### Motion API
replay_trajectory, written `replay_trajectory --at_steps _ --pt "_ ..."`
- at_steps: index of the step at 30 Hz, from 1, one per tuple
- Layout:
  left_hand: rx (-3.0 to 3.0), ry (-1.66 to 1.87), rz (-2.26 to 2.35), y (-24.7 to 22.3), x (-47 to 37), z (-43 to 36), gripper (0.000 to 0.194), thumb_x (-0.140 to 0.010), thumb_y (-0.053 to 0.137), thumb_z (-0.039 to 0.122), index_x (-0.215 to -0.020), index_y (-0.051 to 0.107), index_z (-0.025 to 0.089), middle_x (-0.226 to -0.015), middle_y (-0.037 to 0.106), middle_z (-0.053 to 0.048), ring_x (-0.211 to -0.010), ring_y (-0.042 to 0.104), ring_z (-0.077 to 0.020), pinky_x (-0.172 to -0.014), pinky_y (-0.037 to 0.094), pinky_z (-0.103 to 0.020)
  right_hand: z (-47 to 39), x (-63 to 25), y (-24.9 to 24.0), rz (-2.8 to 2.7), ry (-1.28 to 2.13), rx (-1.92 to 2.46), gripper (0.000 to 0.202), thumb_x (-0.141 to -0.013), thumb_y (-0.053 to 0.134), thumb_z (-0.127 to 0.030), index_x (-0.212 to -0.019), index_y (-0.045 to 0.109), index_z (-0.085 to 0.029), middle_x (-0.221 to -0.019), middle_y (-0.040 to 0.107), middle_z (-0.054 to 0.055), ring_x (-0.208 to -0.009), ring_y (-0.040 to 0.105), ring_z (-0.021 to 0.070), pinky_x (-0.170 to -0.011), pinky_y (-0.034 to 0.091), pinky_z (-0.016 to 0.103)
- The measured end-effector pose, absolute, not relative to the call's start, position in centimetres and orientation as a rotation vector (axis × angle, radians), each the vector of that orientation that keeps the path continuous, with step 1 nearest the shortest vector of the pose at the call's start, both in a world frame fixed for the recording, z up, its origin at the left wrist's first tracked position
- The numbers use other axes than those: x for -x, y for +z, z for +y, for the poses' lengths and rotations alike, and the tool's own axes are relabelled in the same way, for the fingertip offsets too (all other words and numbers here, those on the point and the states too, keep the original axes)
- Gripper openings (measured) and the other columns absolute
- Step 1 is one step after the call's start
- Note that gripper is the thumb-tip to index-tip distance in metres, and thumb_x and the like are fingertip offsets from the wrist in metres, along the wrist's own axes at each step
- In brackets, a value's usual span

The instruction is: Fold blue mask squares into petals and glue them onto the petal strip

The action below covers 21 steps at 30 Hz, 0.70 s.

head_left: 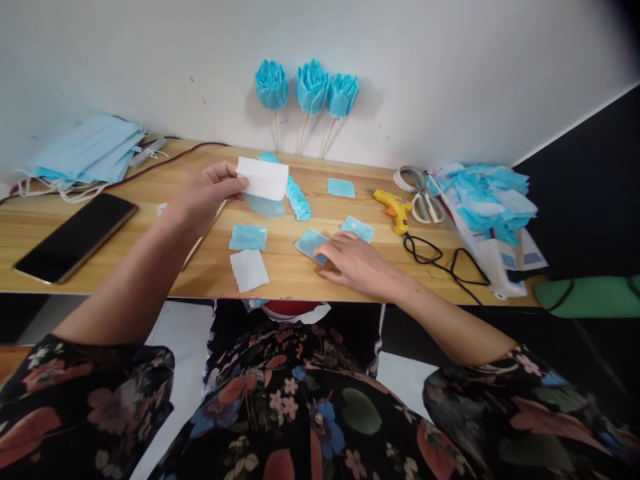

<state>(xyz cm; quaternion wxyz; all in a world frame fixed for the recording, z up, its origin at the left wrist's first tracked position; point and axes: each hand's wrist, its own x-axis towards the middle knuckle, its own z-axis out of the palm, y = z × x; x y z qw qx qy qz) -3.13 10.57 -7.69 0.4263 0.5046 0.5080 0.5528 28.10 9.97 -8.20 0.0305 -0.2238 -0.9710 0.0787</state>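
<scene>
My left hand (220, 183) is raised above the table, pinching a white rectangular fabric piece (263, 177) between thumb and fingers. Just below it a sheer bluish layer (267, 206) shows; whether it is part of the same piece I cannot tell. My right hand (353, 261) is low over the table, thumb and fingers apart, its fingertips on the right edge of a light blue fabric piece (310, 244). Around the hands lie other cut pieces: a blue one (249, 237), a white one (249, 271), one behind my right hand (358, 229) and one farther back (341, 188).
Three blue fabric flowers (313, 87) on sticks stand by the wall. A ruffled blue strip (299, 199) lies mid-table. Rightward are a yellow glue gun (395, 208) with black cord, scissors (427, 205) and a blue scrap pile (487, 193). Leftward are face masks (93, 150) and a phone (75, 237).
</scene>
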Motion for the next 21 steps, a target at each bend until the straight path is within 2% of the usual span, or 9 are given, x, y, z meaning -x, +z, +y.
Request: replay_trajectory --at_steps 5,8,12,17,21 --pt "-1.265 1.395 1.244 -7.9 2.8 10.4 0.009 -0.078 0.072 0.023 -0.079 0.065 0.018 -0.079 0.066 0.001 -0.072 0.058 -0.0118 -0.073 0.05 -0.028 10.3 -29.2 -7.2 -2.891 0.475 0.724 0.044 -0.086 0.074 -0.034 -0.126 0.059 -0.023 -0.116 0.072 0.011 -0.106 0.067 0.0288 -0.093 0.047 0.045" --pt "-1.303 1.378 1.248 -7.9 2.4 10.2 0.014 -0.077 0.073 0.03 -0.078 0.064 0.019 -0.081 0.068 -0.002 -0.076 0.063 -0.0158 -0.072 0.053 -0.03 10.8 -29.5 -5.9 -2.807 0.513 0.798 0.041 -0.09 0.069 -0.041 -0.126 0.059 -0.023 -0.121 0.071 0.011 -0.109 0.066 0.0296 -0.094 0.048 0.047" --pt "-1.349 1.345 1.21 -7.4 1.2 9.7 0.017 -0.078 0.072 0.034 -0.079 0.065 0.019 -0.081 0.069 -0.003 -0.076 0.065 -0.0176 -0.072 0.056 -0.033 11.6 -28.7 -4.9 -2.516 0.621 0.844 0.032 -0.095 0.061 -0.04 -0.122 0.059 -0.023 -0.116 0.071 0.009 -0.106 0.067 0.0255 -0.092 0.051 0.043" --pt "-1.386 1.311 1.164 -6.7 -0.3 9.5 0.017 -0.081 0.067 0.037 -0.081 0.063 0.02 -0.077 0.067 -0.002 -0.075 0.065 -0.0181 -0.072 0.054 -0.035 11.4 -26.1 -5.0 -2.244 0.635 0.838 0.044 -0.09 0.067 -0.032 -0.13 0.053 -0.027 -0.12 0.071 0.008 -0.11 0.066 0.0246 -0.097 0.051 0.045" --pt "-1.36 1.32 1.138 -6.5 -0.8 9.2 0.019 -0.08 0.068 0.038 -0.081 0.063 0.019 -0.08 0.068 -0.003 -0.075 0.064 -0.0171 -0.071 0.053 -0.034 10.8 -24.9 -5.1 -2.202 0.473 0.775 0.045 -0.094 0.063 -0.032 -0.136 0.049 -0.029 -0.124 0.069 0.008 -0.113 0.065 0.0258 -0.099 0.05 0.047"
